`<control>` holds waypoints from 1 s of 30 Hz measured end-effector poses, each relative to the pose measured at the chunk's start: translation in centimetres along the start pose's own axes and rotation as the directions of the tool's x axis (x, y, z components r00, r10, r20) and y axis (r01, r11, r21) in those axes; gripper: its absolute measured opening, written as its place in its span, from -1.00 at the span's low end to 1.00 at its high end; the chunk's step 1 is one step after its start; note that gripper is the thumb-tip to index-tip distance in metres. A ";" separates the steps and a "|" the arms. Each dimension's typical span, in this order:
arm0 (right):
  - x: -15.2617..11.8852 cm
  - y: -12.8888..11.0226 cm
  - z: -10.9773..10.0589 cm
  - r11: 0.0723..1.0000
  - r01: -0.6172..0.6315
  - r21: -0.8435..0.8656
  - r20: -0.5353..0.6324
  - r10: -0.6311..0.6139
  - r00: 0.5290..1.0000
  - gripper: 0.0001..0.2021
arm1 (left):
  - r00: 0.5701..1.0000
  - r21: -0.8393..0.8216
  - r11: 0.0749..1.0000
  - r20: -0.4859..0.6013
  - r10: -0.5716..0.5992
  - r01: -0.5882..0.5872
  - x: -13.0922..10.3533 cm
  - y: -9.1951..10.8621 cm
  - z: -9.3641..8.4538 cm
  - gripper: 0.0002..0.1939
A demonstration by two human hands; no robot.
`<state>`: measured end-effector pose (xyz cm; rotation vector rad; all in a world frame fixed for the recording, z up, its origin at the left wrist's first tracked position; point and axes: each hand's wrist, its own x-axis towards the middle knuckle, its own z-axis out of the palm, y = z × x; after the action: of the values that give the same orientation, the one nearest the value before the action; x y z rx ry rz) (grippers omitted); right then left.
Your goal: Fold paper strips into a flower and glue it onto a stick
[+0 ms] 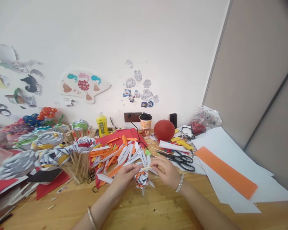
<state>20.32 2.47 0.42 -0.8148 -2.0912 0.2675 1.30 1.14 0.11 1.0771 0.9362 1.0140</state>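
A ball-shaped flower of folded white and orange paper (142,179) is in front of me, just above the wooden table (158,209), with white points sticking out below it. My left hand (126,175) pinches at its upper left side. My right hand (165,169) pinches the right end of a short, pale strip or stick (147,168) that crosses the top of the flower. Whether the left fingertips hold this strip or the flower's edge is hard to make out. Folded white and orange paper strips (120,155) are heaped behind my left hand.
Black scissors (182,159), a yellow glue gun (184,143), a red ball (164,130) and a lidded cup (146,125) stand or lie behind. White sheets (242,166) with an orange strip (227,172) are right. Paper flowers on sticks (55,155) and a yellow bottle (102,124) are left.
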 end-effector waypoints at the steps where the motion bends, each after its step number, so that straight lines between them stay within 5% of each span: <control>1: 0.0 0.0 -0.1 1.000 0.012 -0.006 0.007 -0.012 1.000 -0.88 | 1.000 0.001 1.000 -0.002 -0.002 0.002 0.0 0.0 0.0 -0.68; 7: 0.1 0.2 -0.1 0.999 0.020 -0.038 -0.002 -0.020 1.000 -0.86 | 1.000 0.003 1.000 -0.024 0.018 -0.018 0.2 -0.1 -0.2 -0.68; 19: -0.2 -0.3 1.6 0.957 0.158 -0.243 0.101 -0.137 0.985 -0.80 | 0.994 0.287 0.953 -0.028 0.108 -0.095 0.4 -0.3 0.0 -0.66; 30: 0.3 -1.0 1.9 0.987 0.006 -0.159 0.152 0.018 0.988 -0.84 | 0.962 0.568 0.786 0.037 0.272 -0.244 0.3 0.3 0.1 -0.73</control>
<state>18.20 2.08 -0.10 -0.9199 -2.2773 0.1724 1.43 1.43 0.40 1.7303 1.1931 1.0055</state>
